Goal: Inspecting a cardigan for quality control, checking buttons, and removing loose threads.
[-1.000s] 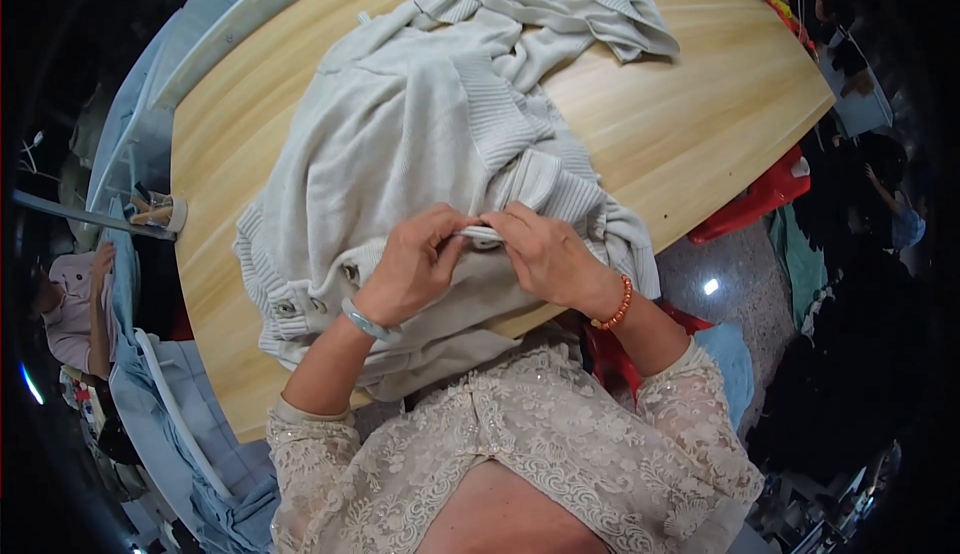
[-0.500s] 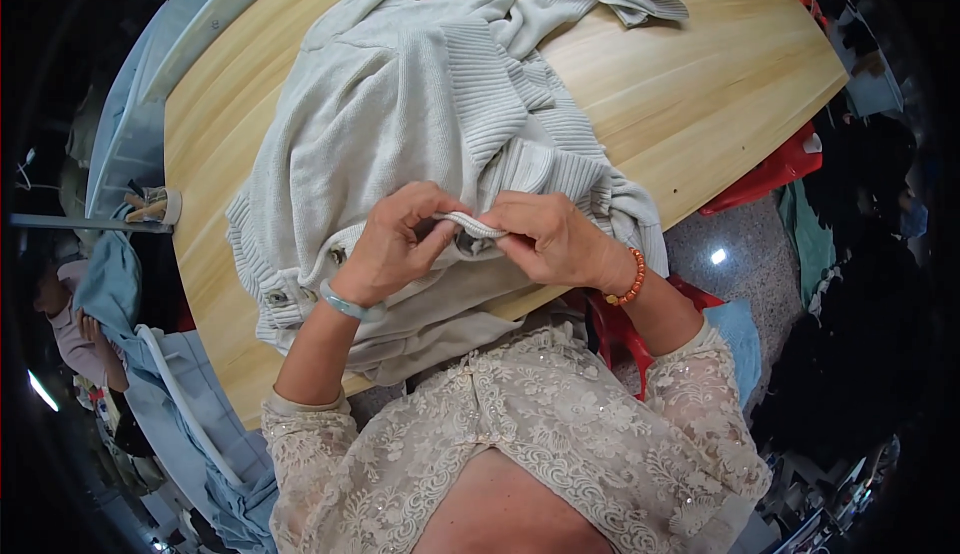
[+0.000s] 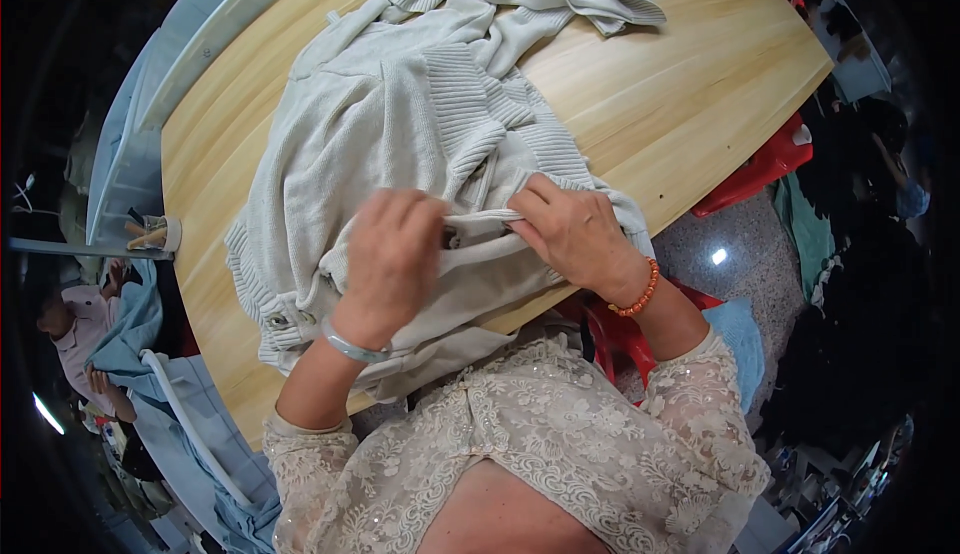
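Left hand (image 3: pixel 393 259): centre, blurred; can't tell grip.
Right hand (image 3: pixel 572 226): right of centre, pinching knit edge (image 3: pixel 487 215).
Grey garment (image 3: pixel 345 139): could stretch if hands pull unevenly.

A wood-grained table (image 3: pixel 690 84) bears a pale knit garment (image 3: pixel 340 144).

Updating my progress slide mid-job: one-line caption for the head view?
Right hand pinching a pale knit garment on a wooden table, blurred left hand nearby.
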Demonstrator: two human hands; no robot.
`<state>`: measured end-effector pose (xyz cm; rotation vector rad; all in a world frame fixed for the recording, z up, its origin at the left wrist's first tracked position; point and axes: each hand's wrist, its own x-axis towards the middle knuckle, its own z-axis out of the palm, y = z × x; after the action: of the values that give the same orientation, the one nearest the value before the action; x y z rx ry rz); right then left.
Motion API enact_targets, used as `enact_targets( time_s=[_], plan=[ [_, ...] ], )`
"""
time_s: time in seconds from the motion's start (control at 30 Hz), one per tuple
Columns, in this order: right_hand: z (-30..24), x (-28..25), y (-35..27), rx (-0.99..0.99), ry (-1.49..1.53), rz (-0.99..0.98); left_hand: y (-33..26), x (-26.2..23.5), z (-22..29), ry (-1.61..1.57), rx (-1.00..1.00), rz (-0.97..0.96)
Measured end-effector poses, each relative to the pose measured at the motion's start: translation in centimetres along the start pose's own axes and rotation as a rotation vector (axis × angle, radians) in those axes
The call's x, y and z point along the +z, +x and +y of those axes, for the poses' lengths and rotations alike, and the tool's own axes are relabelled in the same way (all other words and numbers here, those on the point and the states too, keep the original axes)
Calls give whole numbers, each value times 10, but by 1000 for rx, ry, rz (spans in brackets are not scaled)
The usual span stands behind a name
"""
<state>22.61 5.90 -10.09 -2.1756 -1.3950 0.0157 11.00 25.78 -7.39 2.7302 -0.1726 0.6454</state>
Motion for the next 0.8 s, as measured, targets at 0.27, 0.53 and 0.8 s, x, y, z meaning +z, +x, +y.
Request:
enact_targets(
  time_s=[0.27, 0.53, 0.8],
  plan=[
    [7, 5, 0, 9, -37, -43, 40, 36, -15, -139, -167, -166],
    [11, 0, 6, 58, -73, -21, 46, 33, -23, -132, -216, -329],
    [15, -6, 5, -12, -74, 24, 53, 35, -36, -587, -455, -408]
  ],
)
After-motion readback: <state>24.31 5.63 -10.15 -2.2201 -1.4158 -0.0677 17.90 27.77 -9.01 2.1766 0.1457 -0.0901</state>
